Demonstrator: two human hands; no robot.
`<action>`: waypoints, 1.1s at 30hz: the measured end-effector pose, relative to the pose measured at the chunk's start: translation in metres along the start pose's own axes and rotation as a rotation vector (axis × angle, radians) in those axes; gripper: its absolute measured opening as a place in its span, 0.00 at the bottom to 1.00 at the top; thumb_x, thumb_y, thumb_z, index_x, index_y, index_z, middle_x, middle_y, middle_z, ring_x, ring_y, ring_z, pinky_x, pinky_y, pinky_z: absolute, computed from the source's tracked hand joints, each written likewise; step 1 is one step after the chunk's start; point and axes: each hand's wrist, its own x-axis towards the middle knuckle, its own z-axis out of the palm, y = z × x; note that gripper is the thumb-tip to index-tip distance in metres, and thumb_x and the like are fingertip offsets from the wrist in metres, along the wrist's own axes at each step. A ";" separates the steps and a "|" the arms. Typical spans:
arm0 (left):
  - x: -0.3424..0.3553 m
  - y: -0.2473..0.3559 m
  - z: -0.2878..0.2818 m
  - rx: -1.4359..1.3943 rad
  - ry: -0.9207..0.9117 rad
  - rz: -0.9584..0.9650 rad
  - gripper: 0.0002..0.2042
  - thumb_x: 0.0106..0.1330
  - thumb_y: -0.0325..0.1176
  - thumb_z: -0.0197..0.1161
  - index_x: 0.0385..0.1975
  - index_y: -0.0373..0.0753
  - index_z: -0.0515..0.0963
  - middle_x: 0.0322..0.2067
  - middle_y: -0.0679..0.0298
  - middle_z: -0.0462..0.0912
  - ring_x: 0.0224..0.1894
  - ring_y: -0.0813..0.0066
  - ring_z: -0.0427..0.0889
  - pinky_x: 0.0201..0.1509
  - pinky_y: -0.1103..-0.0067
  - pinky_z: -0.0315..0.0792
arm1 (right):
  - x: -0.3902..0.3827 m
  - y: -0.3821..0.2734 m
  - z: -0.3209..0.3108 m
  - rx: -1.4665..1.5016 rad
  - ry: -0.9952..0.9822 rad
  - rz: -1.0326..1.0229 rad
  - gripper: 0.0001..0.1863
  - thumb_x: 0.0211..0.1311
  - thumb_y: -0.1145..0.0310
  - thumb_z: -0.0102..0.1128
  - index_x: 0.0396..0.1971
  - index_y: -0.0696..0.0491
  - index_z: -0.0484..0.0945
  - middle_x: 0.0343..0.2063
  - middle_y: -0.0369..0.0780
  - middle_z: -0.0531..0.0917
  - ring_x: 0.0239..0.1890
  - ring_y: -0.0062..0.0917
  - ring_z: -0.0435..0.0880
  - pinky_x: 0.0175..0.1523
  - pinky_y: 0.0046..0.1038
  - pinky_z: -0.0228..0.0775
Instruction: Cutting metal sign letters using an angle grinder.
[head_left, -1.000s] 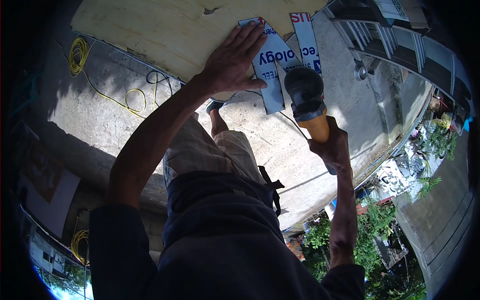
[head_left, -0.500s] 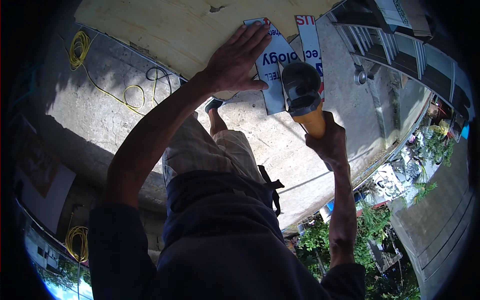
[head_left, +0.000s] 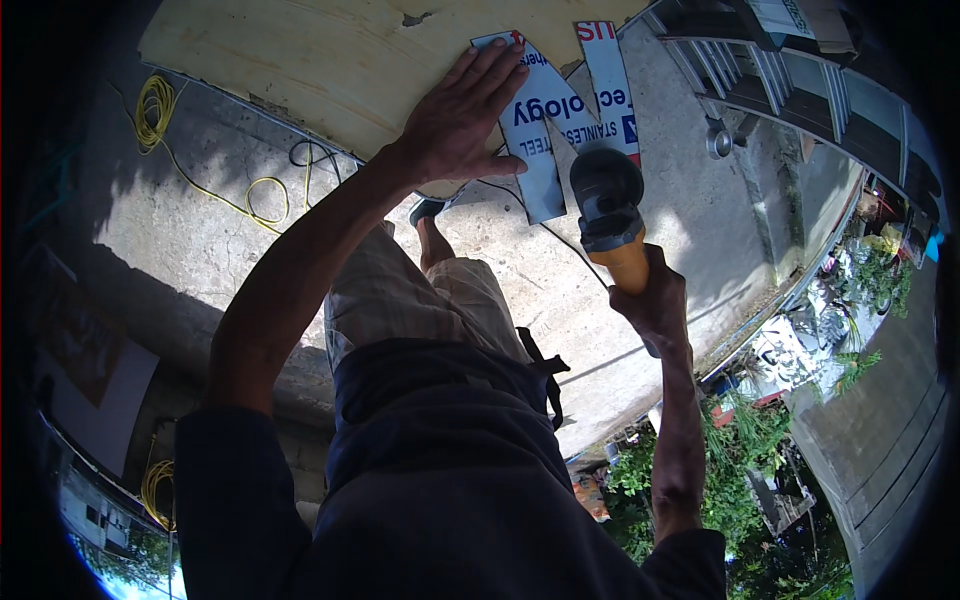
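My left hand [head_left: 455, 125] lies flat with fingers stretched out, the fingertips on the upper left part of an N-shaped sheet piece [head_left: 540, 165]. That piece has a white face with blue and red print, and it juts past the board's near edge. In my right hand [head_left: 655, 305] is an angle grinder [head_left: 620, 258], gripped by its yellow-orange body. The grinder's dark round head sits at the near end of the sheet's right leg, overlapping it in view. Whether the head touches the sheet I cannot tell, and its disc is hidden.
A pale wooden board [head_left: 290, 50] carries the sheet. A dark cord [head_left: 570, 245] runs near the grinder. Yellow cable [head_left: 153, 110] lies coiled on the concrete floor [head_left: 230, 160] at left. On the right is a ladder [head_left: 770, 80], with plants [head_left: 740, 450] beyond the floor's edge.
The grinder's head has come nearer to me, off the middle of the N-shaped piece, uncovering its diagonal part. My left hand still presses flat on the sheet, shifted slightly left in view.
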 end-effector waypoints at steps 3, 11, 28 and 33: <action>0.000 -0.001 0.000 -0.001 -0.009 -0.001 0.57 0.53 0.66 0.73 0.75 0.32 0.57 0.79 0.51 0.49 0.82 0.57 0.44 0.84 0.62 0.39 | -0.007 0.003 0.004 -0.011 -0.003 0.035 0.26 0.45 0.66 0.73 0.46 0.54 0.75 0.30 0.50 0.88 0.34 0.47 0.90 0.39 0.43 0.82; 0.000 -0.002 0.000 0.028 0.009 0.017 0.56 0.52 0.68 0.71 0.73 0.29 0.61 0.78 0.49 0.51 0.81 0.54 0.45 0.84 0.61 0.40 | -0.026 0.011 0.005 0.025 0.018 0.097 0.27 0.45 0.67 0.73 0.47 0.55 0.74 0.30 0.49 0.88 0.33 0.46 0.90 0.38 0.41 0.82; -0.001 -0.001 -0.001 0.025 0.024 0.012 0.57 0.53 0.68 0.72 0.75 0.31 0.57 0.78 0.49 0.52 0.81 0.55 0.46 0.84 0.62 0.40 | -0.011 -0.013 -0.013 0.154 -0.041 0.123 0.29 0.44 0.68 0.76 0.49 0.56 0.75 0.32 0.48 0.88 0.34 0.38 0.91 0.40 0.37 0.83; 0.000 0.000 0.000 0.034 0.004 -0.005 0.57 0.53 0.69 0.71 0.75 0.31 0.58 0.78 0.50 0.51 0.82 0.56 0.45 0.84 0.62 0.38 | 0.020 -0.027 -0.016 0.178 -0.088 0.082 0.29 0.44 0.66 0.77 0.48 0.57 0.75 0.33 0.47 0.88 0.35 0.37 0.91 0.41 0.37 0.84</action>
